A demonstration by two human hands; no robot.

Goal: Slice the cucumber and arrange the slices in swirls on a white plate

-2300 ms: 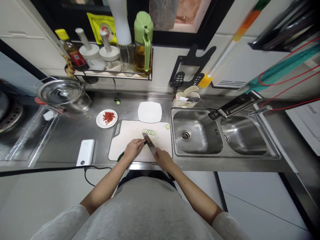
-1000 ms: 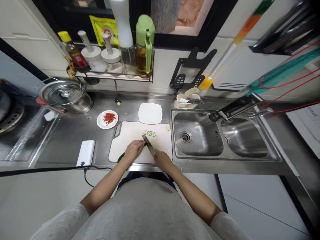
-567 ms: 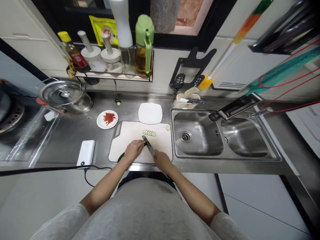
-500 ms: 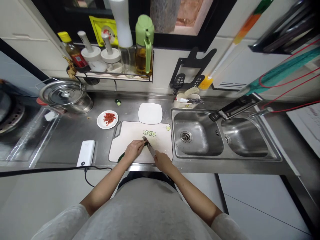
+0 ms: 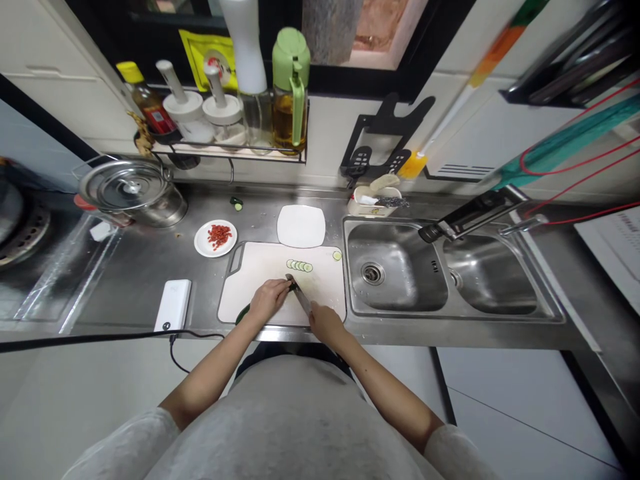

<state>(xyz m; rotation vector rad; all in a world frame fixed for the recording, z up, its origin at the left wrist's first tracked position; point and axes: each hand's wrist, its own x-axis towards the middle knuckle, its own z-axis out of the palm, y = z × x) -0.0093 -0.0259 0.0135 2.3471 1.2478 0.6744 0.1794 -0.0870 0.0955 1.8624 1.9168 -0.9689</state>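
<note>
Cucumber [image 5: 243, 313] near front edge of board [image 5: 325, 287]; left hand [image 5: 267, 299] curled over it; right hand [image 5: 325, 322] closed round knife [image 5: 302, 299], bare surface rightward.

No readable text from where I sit.
I make out print but no words: a red label [image 5: 159, 120] on the yellow-capped bottle [image 5: 144, 95] at far left, a red-and-white emblem on the yellow packet [image 5: 193, 50] behind the jars [image 5: 186, 115], faint marks on the white power bank [image 5: 175, 300] at near left, and small blurred rows on the white sheet [image 5: 613, 243] at the right edge.
</note>
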